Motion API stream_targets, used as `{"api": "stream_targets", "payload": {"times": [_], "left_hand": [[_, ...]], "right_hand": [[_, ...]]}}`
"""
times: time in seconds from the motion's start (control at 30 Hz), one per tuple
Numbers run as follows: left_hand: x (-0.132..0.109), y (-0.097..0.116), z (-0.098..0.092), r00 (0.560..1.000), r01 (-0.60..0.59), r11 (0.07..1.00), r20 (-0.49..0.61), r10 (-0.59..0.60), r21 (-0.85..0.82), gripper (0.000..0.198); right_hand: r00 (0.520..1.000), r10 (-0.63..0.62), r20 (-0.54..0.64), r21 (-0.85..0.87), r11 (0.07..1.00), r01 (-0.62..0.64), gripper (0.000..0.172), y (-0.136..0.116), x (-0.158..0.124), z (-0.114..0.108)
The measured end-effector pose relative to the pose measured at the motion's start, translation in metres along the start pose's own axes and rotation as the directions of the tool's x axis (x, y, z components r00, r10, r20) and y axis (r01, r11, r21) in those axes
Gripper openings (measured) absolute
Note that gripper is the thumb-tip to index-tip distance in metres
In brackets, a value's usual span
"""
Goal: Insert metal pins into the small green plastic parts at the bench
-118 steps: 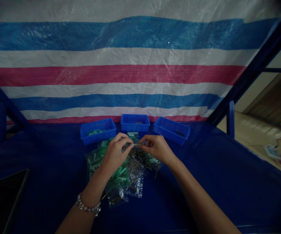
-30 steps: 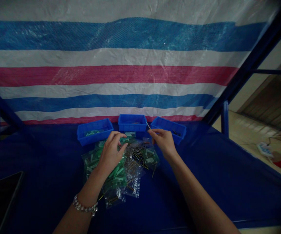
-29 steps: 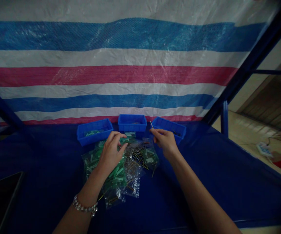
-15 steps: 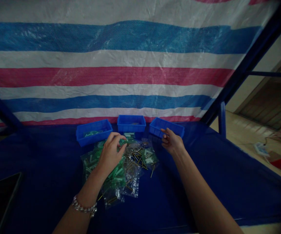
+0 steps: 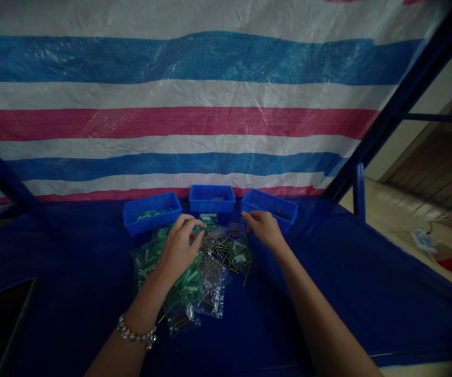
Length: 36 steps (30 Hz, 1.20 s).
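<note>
My left hand, a beaded bracelet on its wrist, hovers over a pile of small plastic bags. Its fingers are curved, with a gap between thumb and forefinger, and nothing shows in it. Beneath it lie green-tinted bags and clear bags. Several thin brass-and-dark pins lie loose on the pile's right side. My right hand is just in front of the right blue bin, half curled, fingertips apart, with nothing visible in it. Below its fingertips is a small bag with pale pieces.
The left blue bin holds greenish pieces, and the middle blue bin a few small ones. Dark pieces lie in the right bin. A dark flat panel rests at left on the blue table. Striped sheeting hangs behind.
My right hand has moved left, away from the right bin towards the pile, turning its fingers leftward. Dark pieces in that bin now show. My left hand has stayed almost still.
</note>
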<state>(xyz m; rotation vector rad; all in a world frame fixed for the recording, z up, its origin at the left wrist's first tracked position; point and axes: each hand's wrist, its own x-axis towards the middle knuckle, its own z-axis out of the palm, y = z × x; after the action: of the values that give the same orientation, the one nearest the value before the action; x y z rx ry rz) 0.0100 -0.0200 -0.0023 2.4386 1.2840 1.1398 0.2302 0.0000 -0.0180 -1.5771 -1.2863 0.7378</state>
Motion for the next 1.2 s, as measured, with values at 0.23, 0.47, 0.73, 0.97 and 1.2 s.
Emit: {"api": "stream_targets", "payload": {"times": [0.23,0.47,0.73,0.97,1.2], "left_hand": [[0.000,-0.001,0.001,1.000,-0.005,1.000,-0.006,0.005,-0.007,0.012],[0.000,0.000,0.001,1.000,0.015,1.000,0.009,-0.015,0.006,0.012],[0.000,0.001,0.001,1.000,0.013,1.000,0.011,-0.013,-0.004,0.012],[-0.001,0.003,0.003,0.999,0.034,0.998,0.039,-0.032,-0.062,0.022],[0.001,0.008,0.002,0.991,0.121,0.981,0.076,-0.111,-0.150,0.022]], "right_hand": [[0.995,-0.030,0.093,-0.494,0.866,0.072,0.027,0.013,-0.008,-0.002],[0.975,0.025,0.222,-0.472,0.877,0.085,0.014,0.019,-0.005,-0.001],[0.920,-0.102,0.379,-0.087,0.986,0.145,0.007,-0.004,-0.010,-0.004],[0.844,-0.197,0.498,0.225,0.970,0.094,0.016,-0.025,-0.020,-0.002],[0.872,-0.236,0.428,0.439,0.898,0.028,0.024,-0.034,-0.026,0.013]]}}
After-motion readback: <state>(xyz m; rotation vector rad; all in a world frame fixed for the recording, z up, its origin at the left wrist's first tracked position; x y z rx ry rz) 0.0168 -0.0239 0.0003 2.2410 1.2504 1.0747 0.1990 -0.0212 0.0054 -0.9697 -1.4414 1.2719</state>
